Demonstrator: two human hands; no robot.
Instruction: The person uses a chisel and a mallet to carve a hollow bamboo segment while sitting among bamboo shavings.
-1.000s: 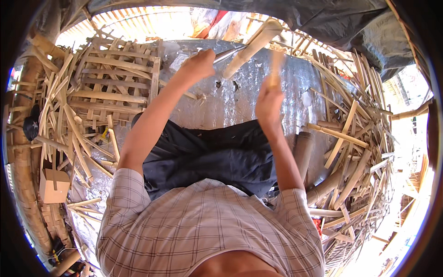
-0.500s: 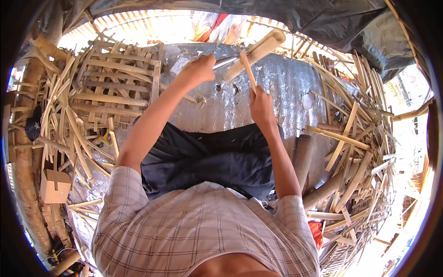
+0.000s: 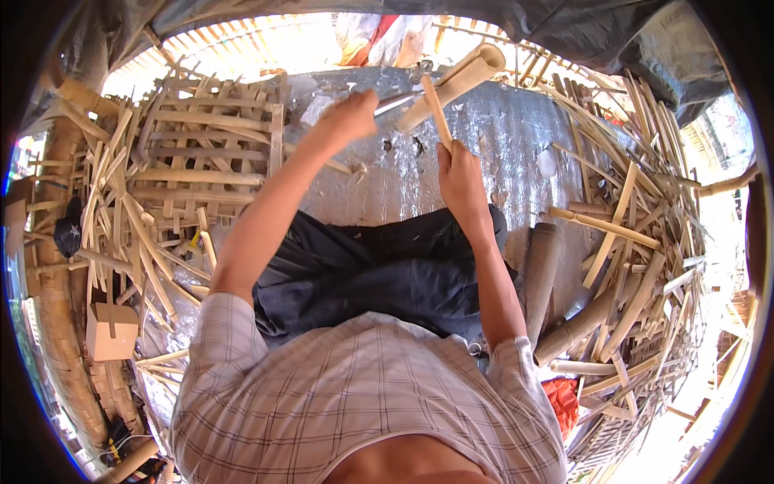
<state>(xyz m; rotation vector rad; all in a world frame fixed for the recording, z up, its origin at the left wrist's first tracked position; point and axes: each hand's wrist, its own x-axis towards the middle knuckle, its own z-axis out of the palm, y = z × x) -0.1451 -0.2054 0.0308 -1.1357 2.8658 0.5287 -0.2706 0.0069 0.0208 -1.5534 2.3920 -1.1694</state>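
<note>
My left hand [image 3: 351,114] is closed on a knife [image 3: 395,102], its handle hidden in the fist. The blade points right and meets a pale bamboo piece [image 3: 451,87] that lies slanted, with its far end gaping in a split. My right hand [image 3: 462,176] grips the pale wooden handle of a hammer [image 3: 438,113]. The handle crosses in front of the blade and bamboo. What looks like a small metal head shows at its far end.
A grey sheet [image 3: 379,177] covers the floor before my legs. At left stand a bamboo lattice [image 3: 205,145], loose strips and a cardboard box [image 3: 113,331]. Bamboo tubes [image 3: 544,270] and heaped strips [image 3: 637,290] lie at right, near an orange cloth [image 3: 563,403].
The bamboo's far end now shows an open split. The hammer's far end has moved up and away slightly. My left hand is blurred, and the whole view has shifted a little.
</note>
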